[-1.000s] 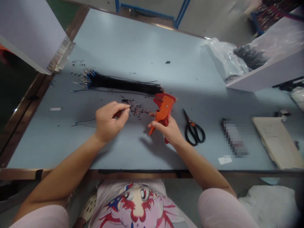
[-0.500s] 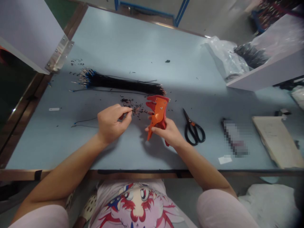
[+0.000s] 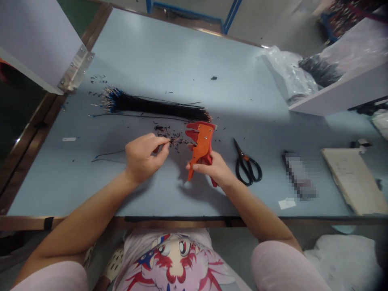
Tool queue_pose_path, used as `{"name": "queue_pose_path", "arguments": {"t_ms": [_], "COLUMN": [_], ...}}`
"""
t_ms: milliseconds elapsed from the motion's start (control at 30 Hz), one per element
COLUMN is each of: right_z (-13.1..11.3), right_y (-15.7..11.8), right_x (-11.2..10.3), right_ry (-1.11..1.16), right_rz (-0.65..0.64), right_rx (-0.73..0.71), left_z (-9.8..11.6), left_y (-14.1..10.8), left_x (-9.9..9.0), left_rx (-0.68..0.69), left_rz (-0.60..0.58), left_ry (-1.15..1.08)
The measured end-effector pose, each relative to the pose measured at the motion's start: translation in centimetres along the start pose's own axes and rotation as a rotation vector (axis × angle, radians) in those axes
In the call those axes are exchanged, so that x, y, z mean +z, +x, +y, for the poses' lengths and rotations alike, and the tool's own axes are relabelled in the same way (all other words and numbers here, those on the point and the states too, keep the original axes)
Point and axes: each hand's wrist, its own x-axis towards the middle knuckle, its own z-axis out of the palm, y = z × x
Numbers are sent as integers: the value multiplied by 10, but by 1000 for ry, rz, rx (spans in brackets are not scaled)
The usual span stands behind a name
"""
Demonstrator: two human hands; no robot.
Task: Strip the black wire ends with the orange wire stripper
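Observation:
My left hand (image 3: 146, 155) pinches a thin black wire (image 3: 110, 154) between thumb and fingers. Its blue-collared end trails out to the left over the table. In my right hand (image 3: 216, 167) is an orange and red wire stripper (image 3: 201, 145), fingers wrapped round its handles and jaws facing left. The pinched wire tip is short of the jaws, apart from them. Black and copper-coloured scraps (image 3: 174, 137) lie between the hands. Beyond them rests a long bundle of black wires (image 3: 151, 106), with blue and metal terminals at its left end and bare copper tips at its right.
Black-handled scissors (image 3: 247, 166) lie right of my right hand. Farther right are a blurred-out object (image 3: 300, 176), a white label (image 3: 287, 203) and a beige board (image 3: 354, 178). Clear plastic bags (image 3: 291, 74) sit at the back right. A white panel (image 3: 33, 44) stands at the left.
My left hand has shifted very slightly to the right with the wire. The wire stripper has tilted a little in my right hand, and both hands otherwise keep their places.

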Motion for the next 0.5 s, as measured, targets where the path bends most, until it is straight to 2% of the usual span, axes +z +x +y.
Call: {"name": "queue_pose_path", "arguments": {"t_ms": [367, 500], "right_z": [-2, 0], "right_y": [0, 2], "right_x": [-1, -4], "right_ry": [32, 172], "right_rz": [-62, -123], "right_rx": [10, 37], "left_z": [-1, 0], "left_y": [-1, -1], "left_x": [0, 1], "left_rx": [24, 21], "left_rz": [4, -4], "left_ry": [13, 7]}}
